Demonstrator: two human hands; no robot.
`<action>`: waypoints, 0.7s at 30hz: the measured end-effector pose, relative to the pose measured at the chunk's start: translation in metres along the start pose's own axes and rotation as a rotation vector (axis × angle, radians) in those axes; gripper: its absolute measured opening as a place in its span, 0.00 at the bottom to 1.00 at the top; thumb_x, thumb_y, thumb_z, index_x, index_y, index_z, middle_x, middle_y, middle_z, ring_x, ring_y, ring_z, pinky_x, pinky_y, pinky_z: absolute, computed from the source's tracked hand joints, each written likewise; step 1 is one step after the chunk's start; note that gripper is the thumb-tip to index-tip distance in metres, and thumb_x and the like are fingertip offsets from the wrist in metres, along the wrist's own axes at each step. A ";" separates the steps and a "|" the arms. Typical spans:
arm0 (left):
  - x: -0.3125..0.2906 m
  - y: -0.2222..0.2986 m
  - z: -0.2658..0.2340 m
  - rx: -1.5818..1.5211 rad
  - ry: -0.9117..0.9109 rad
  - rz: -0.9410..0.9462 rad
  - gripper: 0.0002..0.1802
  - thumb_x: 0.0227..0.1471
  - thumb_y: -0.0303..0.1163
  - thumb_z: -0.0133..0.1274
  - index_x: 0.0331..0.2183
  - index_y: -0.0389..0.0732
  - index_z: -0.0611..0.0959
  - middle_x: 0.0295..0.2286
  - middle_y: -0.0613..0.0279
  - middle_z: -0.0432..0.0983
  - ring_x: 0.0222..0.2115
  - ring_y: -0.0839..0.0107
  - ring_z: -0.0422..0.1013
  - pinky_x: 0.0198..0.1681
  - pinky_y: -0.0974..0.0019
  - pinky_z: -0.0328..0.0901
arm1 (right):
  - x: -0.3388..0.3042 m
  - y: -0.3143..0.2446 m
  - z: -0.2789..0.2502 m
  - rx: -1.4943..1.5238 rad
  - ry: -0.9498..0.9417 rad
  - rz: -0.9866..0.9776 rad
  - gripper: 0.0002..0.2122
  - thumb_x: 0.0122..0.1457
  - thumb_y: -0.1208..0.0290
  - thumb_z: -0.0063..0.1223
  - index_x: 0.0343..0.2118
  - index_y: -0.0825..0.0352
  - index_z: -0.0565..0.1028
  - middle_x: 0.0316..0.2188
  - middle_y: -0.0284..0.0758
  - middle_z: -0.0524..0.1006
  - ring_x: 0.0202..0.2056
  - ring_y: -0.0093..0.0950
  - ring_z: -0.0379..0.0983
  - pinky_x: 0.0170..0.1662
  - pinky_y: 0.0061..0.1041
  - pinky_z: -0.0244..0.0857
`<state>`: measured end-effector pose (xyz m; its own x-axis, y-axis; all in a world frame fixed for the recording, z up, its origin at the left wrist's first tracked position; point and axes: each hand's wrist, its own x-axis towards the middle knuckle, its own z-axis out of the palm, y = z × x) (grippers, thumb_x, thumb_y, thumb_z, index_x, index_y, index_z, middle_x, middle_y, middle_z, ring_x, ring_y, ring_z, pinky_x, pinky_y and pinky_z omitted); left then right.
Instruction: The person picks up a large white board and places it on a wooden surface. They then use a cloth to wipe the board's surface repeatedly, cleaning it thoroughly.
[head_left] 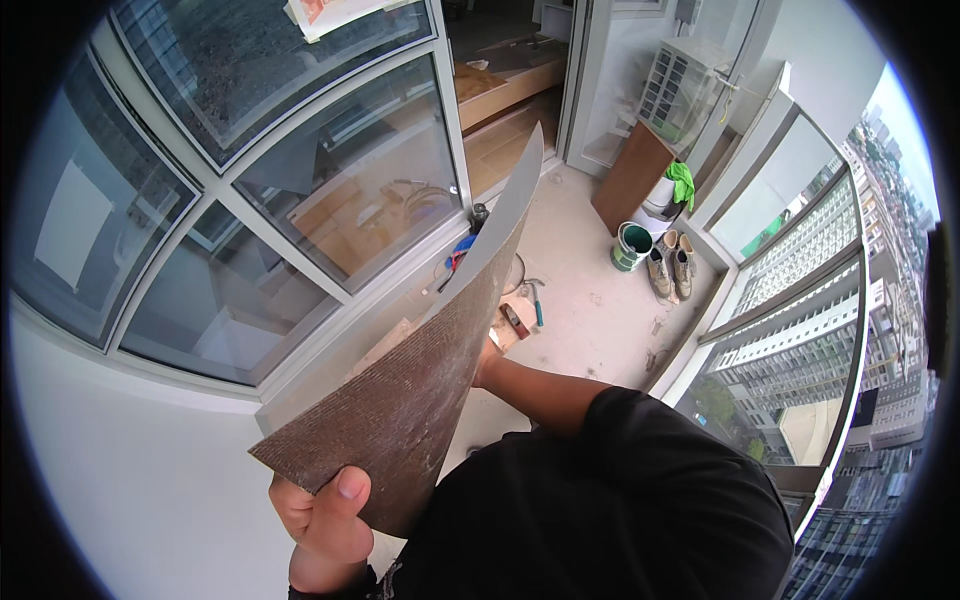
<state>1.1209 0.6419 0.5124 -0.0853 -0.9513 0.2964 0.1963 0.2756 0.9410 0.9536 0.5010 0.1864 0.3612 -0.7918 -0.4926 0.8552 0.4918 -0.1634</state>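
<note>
My left hand (325,520) is closed on the lower left corner of a large thin sheet (400,420), its thumb on the brown ribbed face. The sheet stands on edge and bends in a curve, with a pale grey face showing along its upper edge. My right arm reaches to the sheet's right side, where my right hand (487,368) is mostly hidden behind it; its fingers do not show. On the floor past that hand lie a hammer (539,305) with a teal handle and a small red tool (515,321) on a light board.
A green bucket (632,246), a pair of worn shoes (670,268) and a leaning brown board (634,180) stand on the balcony floor ahead. Windows (350,190) line the left, and a railing with glass (780,290) the right. A doorway opens ahead.
</note>
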 end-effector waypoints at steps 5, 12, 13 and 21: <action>0.038 -0.028 0.052 0.143 -0.230 0.115 0.17 0.56 0.30 0.56 0.42 0.26 0.82 0.39 0.50 0.81 0.39 0.66 0.76 0.45 0.64 0.69 | -0.019 -0.093 -0.059 -0.304 0.196 -0.130 0.32 0.69 0.42 0.32 0.62 0.67 0.66 0.59 0.44 0.70 0.56 0.43 0.68 0.61 0.45 0.61; 0.112 -0.085 0.136 0.450 -0.375 0.303 0.08 0.55 0.25 0.57 0.29 0.28 0.83 0.23 0.54 0.79 0.18 0.65 0.72 0.24 0.68 0.64 | -0.100 -0.248 -0.120 -0.329 0.556 -0.272 0.37 0.67 0.36 0.31 0.62 0.69 0.62 0.56 0.49 0.70 0.53 0.49 0.69 0.54 0.50 0.65; 0.124 -0.102 0.155 0.476 -0.423 0.344 0.08 0.55 0.25 0.57 0.29 0.28 0.83 0.23 0.54 0.79 0.18 0.64 0.72 0.24 0.68 0.64 | -0.117 -0.281 -0.126 -0.318 0.578 -0.334 0.40 0.64 0.33 0.33 0.64 0.69 0.60 0.57 0.52 0.67 0.54 0.51 0.68 0.54 0.51 0.65; 0.204 -0.182 0.329 0.708 -0.572 0.732 0.12 0.52 0.30 0.57 0.36 0.30 0.85 0.31 0.53 0.82 0.31 0.60 0.80 0.37 0.62 0.75 | -0.169 -0.574 -0.140 -0.492 0.367 -0.319 0.64 0.45 0.15 0.36 0.70 0.72 0.42 0.66 0.66 0.51 0.59 0.68 0.61 0.51 0.60 0.67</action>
<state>0.7469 0.4434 0.4554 -0.6402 -0.3817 0.6667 -0.1922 0.9198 0.3421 0.3500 0.4030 0.2440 -0.1036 -0.7942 -0.5988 0.5991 0.4307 -0.6749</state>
